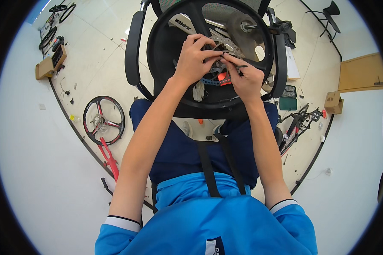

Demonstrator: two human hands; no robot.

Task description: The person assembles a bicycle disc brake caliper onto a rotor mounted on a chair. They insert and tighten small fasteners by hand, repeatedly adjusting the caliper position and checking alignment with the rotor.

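A black spoked bicycle wheel (152,51) lies flat across an office chair in front of me, with a silver brake disc (235,47) at its hub. Over the disc, my left hand (195,59) has its thumb and forefinger pinched together, and whatever is between them is too small to make out. My right hand (246,80) meets it at the fingertips, closed on a thin black rod (242,66) whose end sticks out past the fingers. Below the hands, a blue perforated ring (209,81) and an orange-red piece (222,77) show between the spokes.
Chair armrests (132,49) flank the wheel. On the floor at left lie another three-spoke wheel (86,121) and a red frame part (110,159). To the right are a green case (288,103), bike parts (300,123) and a cardboard box (333,103).
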